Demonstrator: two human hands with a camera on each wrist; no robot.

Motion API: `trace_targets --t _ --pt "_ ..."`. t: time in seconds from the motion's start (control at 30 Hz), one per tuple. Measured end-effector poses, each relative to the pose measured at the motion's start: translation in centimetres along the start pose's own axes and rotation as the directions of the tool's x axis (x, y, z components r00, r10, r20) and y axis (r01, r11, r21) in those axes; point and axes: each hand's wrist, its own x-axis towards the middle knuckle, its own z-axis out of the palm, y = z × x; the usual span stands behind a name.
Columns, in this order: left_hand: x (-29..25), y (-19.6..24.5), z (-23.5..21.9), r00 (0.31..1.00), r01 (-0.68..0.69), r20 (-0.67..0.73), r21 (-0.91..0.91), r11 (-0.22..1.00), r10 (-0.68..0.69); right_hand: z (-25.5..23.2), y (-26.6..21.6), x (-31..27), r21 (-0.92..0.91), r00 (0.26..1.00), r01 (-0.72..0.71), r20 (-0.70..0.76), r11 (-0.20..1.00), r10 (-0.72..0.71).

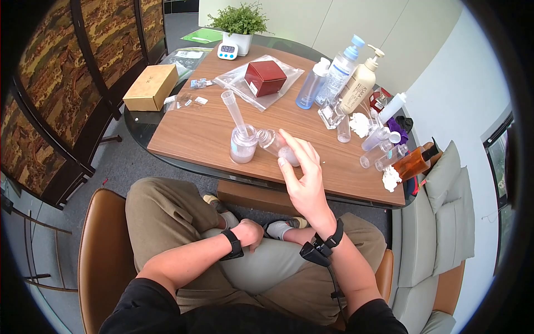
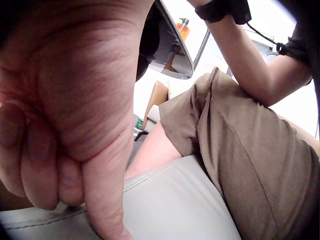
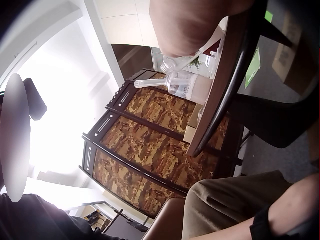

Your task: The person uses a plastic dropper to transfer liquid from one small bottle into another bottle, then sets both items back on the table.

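Pinching: right hand (image 1: 305, 175), nearer, on tilted bottle (image 1: 275, 146)
Bottle axis: mouth leftward, toward upright bottle (image 1: 243, 148)
Left hand (image 1: 252, 234): loosely curled

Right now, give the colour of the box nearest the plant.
The box is dark red, clearest in head view.

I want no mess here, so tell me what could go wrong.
The right hand holds the bottle tilted, neck toward the jar; anything inside might dribble onto the table. The tube rises high out of the jar, so a bump could tip both. The left hand is away from the jar, so it might not steady it in time.
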Motion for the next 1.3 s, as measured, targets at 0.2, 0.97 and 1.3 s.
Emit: trace_targets --t 0.2,0.97,1.3 --pt "-0.7 0.0 -0.1 0.999 -0.034 -0.038 -0.007 0.999 0.033 0.0 0.0 -0.1 0.008 1.000 0.006 -0.008 1.000 -0.006" --pt "-39.8 -6.4 -15.8 0.206 -0.220 -0.842 -0.536 0.815 -0.498 -0.3 -0.6 -0.4 0.029 0.999 0.000 -0.044 1.000 0.001" --pt "-31.7 -12.2 -15.4 0.219 -0.576 -0.926 -0.377 0.726 -0.307 -0.1 -0.5 -0.3 0.022 0.996 0.038 -0.083 0.999 -0.036"
